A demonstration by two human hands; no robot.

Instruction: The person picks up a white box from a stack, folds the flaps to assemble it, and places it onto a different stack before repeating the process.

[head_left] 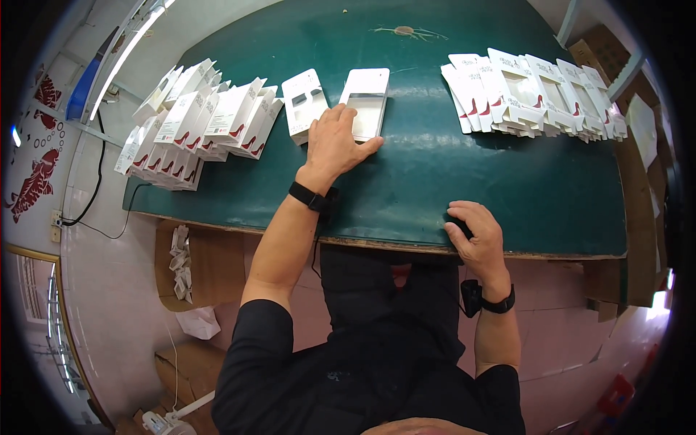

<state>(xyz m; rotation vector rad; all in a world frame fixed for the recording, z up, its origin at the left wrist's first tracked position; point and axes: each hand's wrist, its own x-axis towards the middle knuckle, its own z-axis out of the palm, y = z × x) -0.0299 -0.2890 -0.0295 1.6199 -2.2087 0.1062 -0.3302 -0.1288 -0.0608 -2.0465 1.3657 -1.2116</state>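
My left hand (335, 138) reaches forward over the green table, fingers stretched and thumb out to the side. Its fingertips overlap the near edge of a white folded box (370, 85) with a cut-out window; whether they press on it I cannot tell. Just left of that box lies a second white window box (297, 90), also beside my left hand. My right hand (478, 233) rests at the table's front edge, fingers loosely curved and thumb apart, with nothing visible in it.
Several made-up white boxes (174, 123) with red shoe prints stand stacked at the left. A fanned pile of flat box blanks (518, 94) lies at the right of the green table (420, 174). A cardboard carton (214, 268) sits below the left front edge.
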